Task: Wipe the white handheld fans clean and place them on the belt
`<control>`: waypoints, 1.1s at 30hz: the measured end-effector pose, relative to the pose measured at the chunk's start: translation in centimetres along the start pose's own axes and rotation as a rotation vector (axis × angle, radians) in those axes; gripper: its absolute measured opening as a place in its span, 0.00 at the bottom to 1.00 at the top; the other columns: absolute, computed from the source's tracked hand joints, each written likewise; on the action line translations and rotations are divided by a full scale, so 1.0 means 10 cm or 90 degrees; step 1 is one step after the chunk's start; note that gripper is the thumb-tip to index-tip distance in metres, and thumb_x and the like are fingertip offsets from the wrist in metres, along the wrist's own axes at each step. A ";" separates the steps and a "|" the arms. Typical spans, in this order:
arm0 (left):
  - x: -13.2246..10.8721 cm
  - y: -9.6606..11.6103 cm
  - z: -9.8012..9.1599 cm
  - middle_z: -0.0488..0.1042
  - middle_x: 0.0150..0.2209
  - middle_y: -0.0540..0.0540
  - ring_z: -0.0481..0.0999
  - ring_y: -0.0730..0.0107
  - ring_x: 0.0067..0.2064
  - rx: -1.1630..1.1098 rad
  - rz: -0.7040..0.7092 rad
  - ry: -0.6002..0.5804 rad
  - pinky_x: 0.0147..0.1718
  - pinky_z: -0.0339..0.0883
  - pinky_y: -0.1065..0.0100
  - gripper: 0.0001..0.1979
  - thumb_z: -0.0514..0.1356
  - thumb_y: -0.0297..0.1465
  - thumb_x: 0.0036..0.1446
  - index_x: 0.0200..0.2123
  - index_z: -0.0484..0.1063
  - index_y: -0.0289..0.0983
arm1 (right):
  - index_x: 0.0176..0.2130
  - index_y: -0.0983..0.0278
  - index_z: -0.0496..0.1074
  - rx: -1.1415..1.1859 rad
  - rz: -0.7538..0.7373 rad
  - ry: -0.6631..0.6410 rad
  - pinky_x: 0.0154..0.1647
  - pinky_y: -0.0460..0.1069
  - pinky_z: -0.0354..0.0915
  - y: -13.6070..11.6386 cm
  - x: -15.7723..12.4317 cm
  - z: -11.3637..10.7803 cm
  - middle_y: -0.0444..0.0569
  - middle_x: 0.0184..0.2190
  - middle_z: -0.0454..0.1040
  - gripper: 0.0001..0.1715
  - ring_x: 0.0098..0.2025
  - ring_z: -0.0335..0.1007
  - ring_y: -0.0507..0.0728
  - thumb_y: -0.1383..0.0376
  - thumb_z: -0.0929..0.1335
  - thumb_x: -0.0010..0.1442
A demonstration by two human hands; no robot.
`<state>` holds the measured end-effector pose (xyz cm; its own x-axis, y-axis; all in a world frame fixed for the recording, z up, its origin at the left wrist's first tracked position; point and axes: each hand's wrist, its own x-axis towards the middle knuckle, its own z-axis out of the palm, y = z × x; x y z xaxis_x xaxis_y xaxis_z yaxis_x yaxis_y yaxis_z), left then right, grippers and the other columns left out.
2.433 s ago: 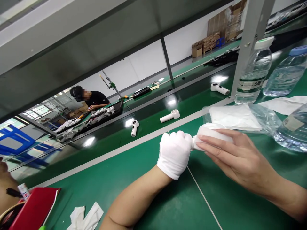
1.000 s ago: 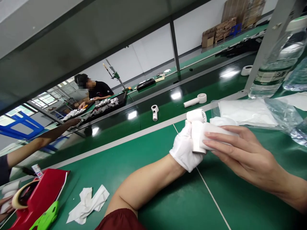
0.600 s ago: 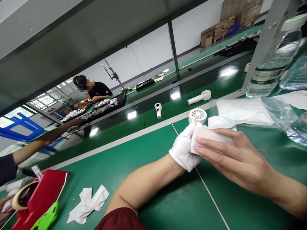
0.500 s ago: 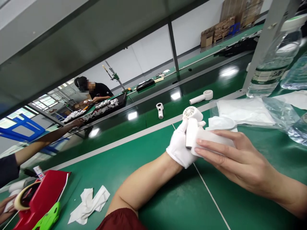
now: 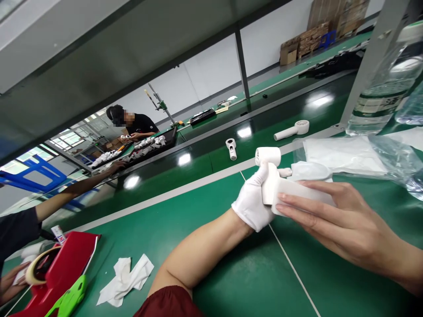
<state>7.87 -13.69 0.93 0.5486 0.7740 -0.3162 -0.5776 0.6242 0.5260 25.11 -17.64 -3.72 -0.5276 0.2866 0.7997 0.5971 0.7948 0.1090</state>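
Note:
My left hand, in a white glove, is closed around the handle of a white handheld fan. The fan's round head sticks up above the glove, its grille turned mostly leftward. My bare right hand grips a flat white pad, its fingers along the near side. The pad lies against the fan's handle; whether it is cloth or sponge I cannot tell. Both hands are over the green table. The thumb of my right hand is hidden.
Two more fans, one upright-looking and one lying sideways, rest on the dark green belt. At right are a plastic bag and water bottle. Wipes, a red tape dispenser and green cutter lie left. Co-workers sit nearby.
The fan has turned in my left hand, so its grille now faces left instead of up toward me. The pad stays against the handle. The belt fans have shifted slightly right in view.

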 end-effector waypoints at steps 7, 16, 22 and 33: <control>0.02 0.07 -0.08 0.68 0.32 0.50 0.68 0.78 0.27 -0.028 0.068 -0.036 0.28 0.66 0.74 0.12 0.60 0.22 0.55 0.42 0.66 0.37 | 0.59 0.56 0.65 -0.051 0.084 0.095 0.56 0.62 0.65 0.26 0.01 -0.07 0.48 0.51 0.74 0.41 0.50 0.70 0.63 0.76 0.73 0.49; -0.03 0.03 -0.11 0.53 0.14 0.58 0.47 0.82 0.12 0.169 0.074 -0.074 0.13 0.43 0.76 0.18 0.58 0.46 0.58 0.33 0.65 0.36 | 0.57 0.52 0.68 -0.043 0.160 0.148 0.56 0.63 0.65 0.32 -0.04 -0.09 0.48 0.50 0.75 0.42 0.49 0.71 0.64 0.77 0.75 0.45; 0.05 -0.02 -0.13 0.65 0.23 0.57 0.62 0.83 0.20 0.201 0.175 -0.014 0.21 0.56 0.77 0.29 0.74 0.28 0.37 0.40 0.62 0.37 | 0.57 0.50 0.68 -0.044 0.176 0.169 0.57 0.62 0.66 0.32 -0.02 -0.09 0.47 0.51 0.74 0.43 0.49 0.71 0.61 0.77 0.75 0.46; 0.12 -0.01 -0.24 0.58 0.12 0.50 0.58 0.75 0.14 0.301 0.089 -0.021 0.16 0.52 0.71 0.41 0.42 0.68 0.49 0.24 0.66 0.33 | 0.56 0.46 0.67 -0.050 0.221 0.186 0.57 0.60 0.64 0.40 -0.06 -0.06 0.43 0.52 0.73 0.37 0.52 0.70 0.61 0.73 0.73 0.52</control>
<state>7.15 -12.62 -1.40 0.5088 0.8383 -0.1959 -0.3135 0.3924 0.8647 28.19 -14.99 -3.39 -0.1025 0.3568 0.9286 0.7586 0.6318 -0.1591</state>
